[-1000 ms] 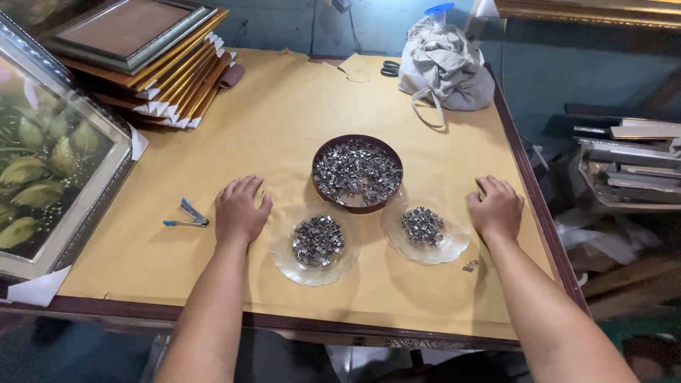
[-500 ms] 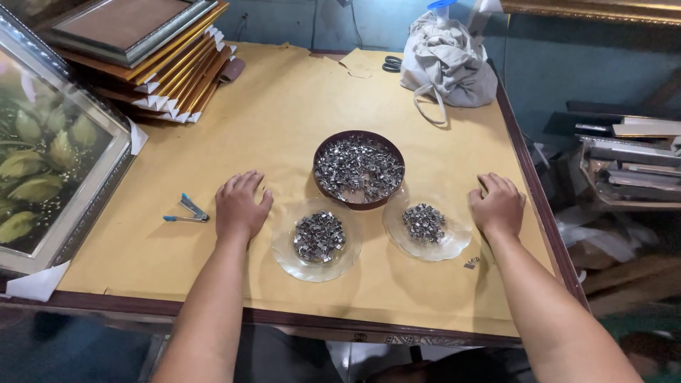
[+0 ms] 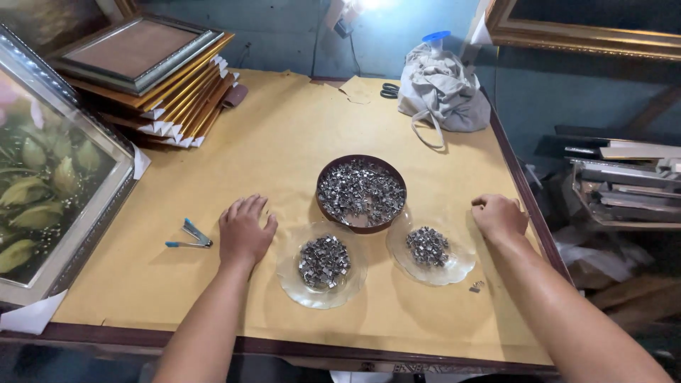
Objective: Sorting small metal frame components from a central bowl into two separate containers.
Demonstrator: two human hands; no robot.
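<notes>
My left hand (image 3: 245, 230) rests flat on the paper-covered table (image 3: 284, 149), fingers apart, holding nothing. It lies left of a clear glass dish (image 3: 323, 273) with a small pile of metal clips. My right hand (image 3: 499, 215) rests near the table's right edge with its fingers curled in, nothing visible in it. A second clear dish (image 3: 430, 254) with clips sits just left of that hand. Behind both dishes stands a dark round bowl (image 3: 361, 193) full of the same small metal clips.
A blue-handled metal tool (image 3: 189, 236) lies left of my left hand. Stacked picture frames (image 3: 152, 78) fill the back left, a framed painting (image 3: 50, 184) leans at the left edge. A grey cloth bag (image 3: 442, 96) and scissors (image 3: 389, 90) sit at the back. A loose clip (image 3: 476, 286) lies near the front right.
My right hand has curled its fingers from flat into a loose fist. The left hand and the dishes stay where they were; the camera view shifted slightly.
</notes>
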